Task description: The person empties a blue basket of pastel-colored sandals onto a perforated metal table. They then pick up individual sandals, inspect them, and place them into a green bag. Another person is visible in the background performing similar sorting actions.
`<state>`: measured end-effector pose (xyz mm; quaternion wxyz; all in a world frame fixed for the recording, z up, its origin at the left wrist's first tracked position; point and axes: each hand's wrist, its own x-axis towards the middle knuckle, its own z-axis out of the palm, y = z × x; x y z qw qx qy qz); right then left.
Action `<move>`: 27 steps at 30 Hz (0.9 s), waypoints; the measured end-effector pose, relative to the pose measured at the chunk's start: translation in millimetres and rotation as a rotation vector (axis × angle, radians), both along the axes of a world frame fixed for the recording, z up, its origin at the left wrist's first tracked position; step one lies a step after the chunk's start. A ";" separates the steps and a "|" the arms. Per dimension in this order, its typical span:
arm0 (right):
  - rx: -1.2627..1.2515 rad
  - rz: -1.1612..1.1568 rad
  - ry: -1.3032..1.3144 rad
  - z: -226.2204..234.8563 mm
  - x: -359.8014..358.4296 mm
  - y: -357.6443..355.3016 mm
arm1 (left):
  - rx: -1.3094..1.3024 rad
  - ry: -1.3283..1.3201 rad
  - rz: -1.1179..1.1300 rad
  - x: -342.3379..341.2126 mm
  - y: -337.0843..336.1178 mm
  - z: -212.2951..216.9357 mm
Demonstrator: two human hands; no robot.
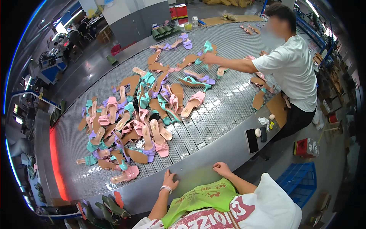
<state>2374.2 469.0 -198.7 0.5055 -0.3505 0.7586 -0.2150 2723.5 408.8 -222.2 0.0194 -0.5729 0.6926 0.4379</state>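
Observation:
My left hand (170,180) rests on the metal rim (192,168) of the table, its fingers apart and nothing in them. Farther right on the same rim lies my right hand (222,169), fingers loosely bent and also without anything held. Beyond my left hand is a large heap of heeled sandals in pink, turquoise and lilac. Closest to that hand are a pink sandal (127,174) lying at the near edge and another pink sandal (161,147). A lone pink sandal (194,103) sits on the heap's right side, sole down.
At the right a co-worker (291,65) reaches across the mesh tabletop (213,126), hand near a turquoise sandal (207,47). A phone (252,141) and small items lie on the rim. Green shoes (114,206) stand below at left; a blue crate (297,179) is at right.

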 end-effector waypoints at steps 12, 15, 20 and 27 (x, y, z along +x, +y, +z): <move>-0.015 -0.007 0.003 -8.3 8.8 1.3 | -0.018 -0.043 -0.015 0.3 3.1 4.3; -0.025 -0.007 0.014 -7.0 12.9 2.4 | -0.023 -0.039 -0.007 2.9 5.3 4.5; -0.021 -0.011 0.015 -6.4 17.3 1.2 | -0.047 -0.046 -0.007 5.2 6.4 3.2; -0.014 -0.020 0.011 -12.6 22.5 2.5 | -0.062 -0.068 -0.008 8.4 8.1 2.6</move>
